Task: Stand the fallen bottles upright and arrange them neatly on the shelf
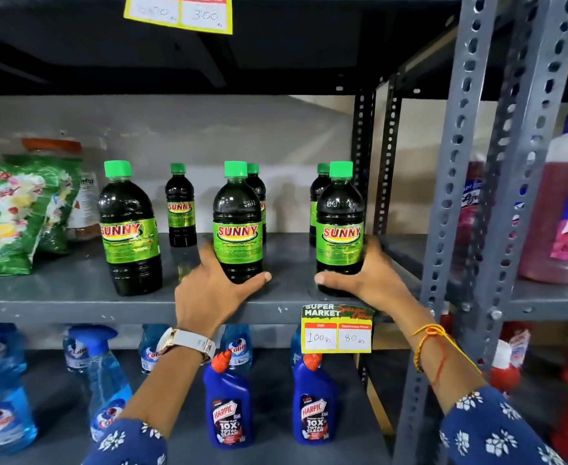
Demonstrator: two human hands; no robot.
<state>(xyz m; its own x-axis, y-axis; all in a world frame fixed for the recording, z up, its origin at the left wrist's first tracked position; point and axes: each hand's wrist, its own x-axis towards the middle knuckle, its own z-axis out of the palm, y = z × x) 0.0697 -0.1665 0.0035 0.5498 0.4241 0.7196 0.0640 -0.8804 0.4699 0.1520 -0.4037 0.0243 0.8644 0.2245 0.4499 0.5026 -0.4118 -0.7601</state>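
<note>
Several dark bottles with green caps and green SUNNY labels stand upright on the grey metal shelf (74, 297). My left hand (212, 286) wraps the base of the middle front bottle (238, 226). My right hand (366, 280) grips the base of the right front bottle (340, 229). A third large bottle (129, 229) stands free at the left front. Smaller bottles stand behind: one alone (180, 206), one partly hidden behind the middle bottle (257, 186), one behind the right bottle (319, 189).
Green detergent bags (14, 213) lie at the shelf's left end. A perforated steel upright (457, 196) bounds the right side, with pink cleaner bottles (564, 209) beyond. A price tag (338, 330) hangs on the shelf edge. Blue spray and toilet-cleaner bottles (228, 407) fill the shelf below.
</note>
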